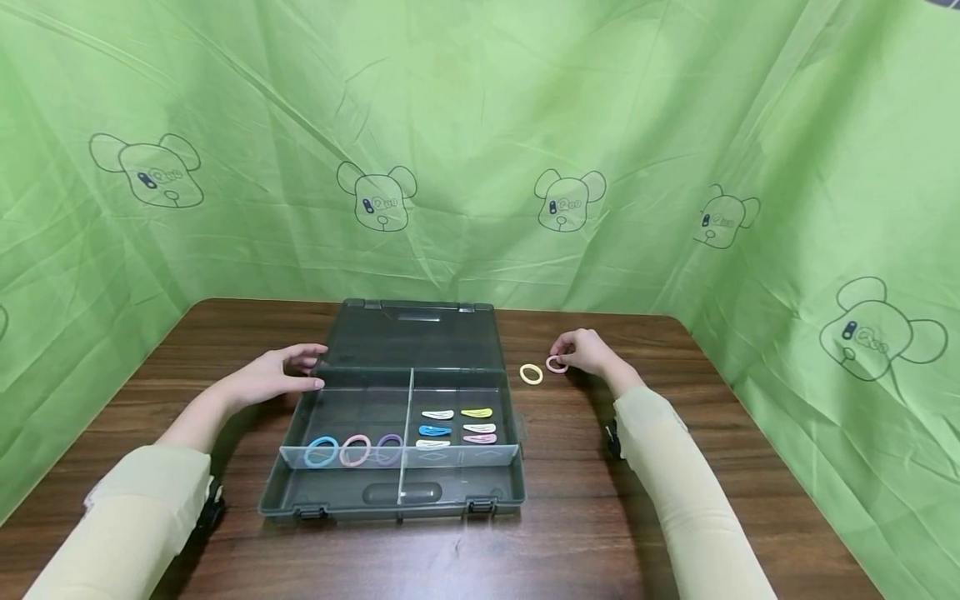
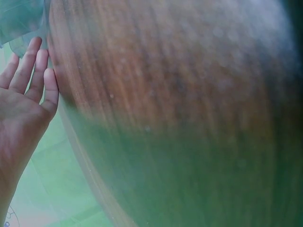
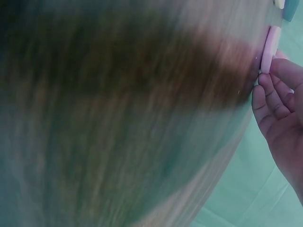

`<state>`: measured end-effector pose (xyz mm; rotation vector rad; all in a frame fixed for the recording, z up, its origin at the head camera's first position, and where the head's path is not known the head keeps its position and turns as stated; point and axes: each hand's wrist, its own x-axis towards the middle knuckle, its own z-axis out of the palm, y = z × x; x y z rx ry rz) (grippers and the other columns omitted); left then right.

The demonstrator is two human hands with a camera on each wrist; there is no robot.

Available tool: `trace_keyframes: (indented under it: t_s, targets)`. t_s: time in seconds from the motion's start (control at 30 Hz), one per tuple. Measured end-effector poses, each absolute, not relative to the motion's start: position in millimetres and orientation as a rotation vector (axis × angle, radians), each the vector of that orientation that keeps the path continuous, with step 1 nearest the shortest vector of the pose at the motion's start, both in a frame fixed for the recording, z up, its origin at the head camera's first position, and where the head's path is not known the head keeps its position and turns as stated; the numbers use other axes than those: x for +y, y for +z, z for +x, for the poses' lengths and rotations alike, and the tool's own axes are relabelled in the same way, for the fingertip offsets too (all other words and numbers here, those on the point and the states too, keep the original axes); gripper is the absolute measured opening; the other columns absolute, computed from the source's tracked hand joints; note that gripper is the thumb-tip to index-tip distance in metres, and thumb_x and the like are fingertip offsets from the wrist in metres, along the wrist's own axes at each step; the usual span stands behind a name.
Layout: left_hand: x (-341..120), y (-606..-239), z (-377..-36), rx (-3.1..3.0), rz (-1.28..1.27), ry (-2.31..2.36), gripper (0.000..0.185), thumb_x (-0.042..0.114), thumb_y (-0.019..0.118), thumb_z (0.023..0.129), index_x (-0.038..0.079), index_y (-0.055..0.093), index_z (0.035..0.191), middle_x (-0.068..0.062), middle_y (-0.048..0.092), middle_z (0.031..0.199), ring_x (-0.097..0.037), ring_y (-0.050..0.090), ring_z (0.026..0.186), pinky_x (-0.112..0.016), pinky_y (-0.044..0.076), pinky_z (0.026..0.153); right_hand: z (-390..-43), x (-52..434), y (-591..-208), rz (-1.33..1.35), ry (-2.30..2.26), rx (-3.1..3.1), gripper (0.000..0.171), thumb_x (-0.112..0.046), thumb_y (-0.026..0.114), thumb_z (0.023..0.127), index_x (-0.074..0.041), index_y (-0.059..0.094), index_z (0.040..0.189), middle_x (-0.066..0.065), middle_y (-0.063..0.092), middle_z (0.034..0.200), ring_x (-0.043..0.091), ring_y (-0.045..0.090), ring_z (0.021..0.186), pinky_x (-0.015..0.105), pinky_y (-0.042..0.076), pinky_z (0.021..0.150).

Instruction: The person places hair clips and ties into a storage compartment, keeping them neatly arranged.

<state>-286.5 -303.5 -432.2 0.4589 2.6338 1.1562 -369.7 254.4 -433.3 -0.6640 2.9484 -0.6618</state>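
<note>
Both forearms reach forward over the table in pale sleeves, elbows near the body. The left hand [image 1: 279, 373] lies low with its fingers [image 2: 37, 66] straight and close together, thumb extended beside them. The right hand [image 1: 587, 352] sits knuckles up, its fingertips [image 3: 266, 84] curled down, apparently pinching, though the blurred wrist view leaves that unsure.

Organizer box [image 1: 390, 492] sits mid-table [image 1: 585, 533], lid [image 1: 416, 337] open behind it. Inside box: three hair ties [image 1: 354, 450] in left compartment, six hair clips [image 1: 457, 425] in right compartment. Right of box, on table: two loose hair rings [image 1: 531, 373], side by side. Left hand [image 1: 273, 377] at box's left rear corner; right hand [image 1: 588, 354] at the farther ring
</note>
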Motion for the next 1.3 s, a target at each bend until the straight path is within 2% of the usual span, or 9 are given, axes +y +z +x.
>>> trace_keyframes:
  t_s: [0.47,1.07,1.3]
  targets:
    - [-301.4,-430.5,-289.5,2.628,0.464,1.149,0.072,0.041,0.068,0.086,0.012,0.037,0.144,-0.02,0.051,0.134,-0.035,0.044,0.126,-0.053,0.036,0.099,-370.2,252.1,-432.2,-0.656,-0.574,2.984,0.005,-0.008,0.073,0.079,-0.012,0.072,0.082,-0.004,0.07,0.076,0.013,0.059,0.078,0.035,0.044,0.08]
    - [-304.6,-434.0,-290.0,2.636,0.467,1.136,0.071,0.042,0.067,0.086,0.012,0.038,0.144,-0.02,0.051,0.133,-0.035,0.045,0.125,-0.052,0.038,0.097,-361.5,241.9,-411.2,-0.652,-0.528,2.872,0.008,-0.006,0.072,0.079,-0.013,0.073,0.08,-0.003,0.069,0.076,0.011,0.057,0.071,0.028,0.044,0.071]
    - [-305.6,-434.3,-288.1,2.626,0.459,1.147,0.071,0.041,0.067,0.086,0.015,0.038,0.144,-0.019,0.051,0.134,-0.035,0.045,0.125,-0.051,0.038,0.097,-356.5,240.0,-401.3,-0.672,-0.527,2.825,0.007,-0.007,0.071,0.08,-0.015,0.073,0.08,-0.006,0.068,0.074,0.007,0.057,0.069,0.025,0.045,0.067]
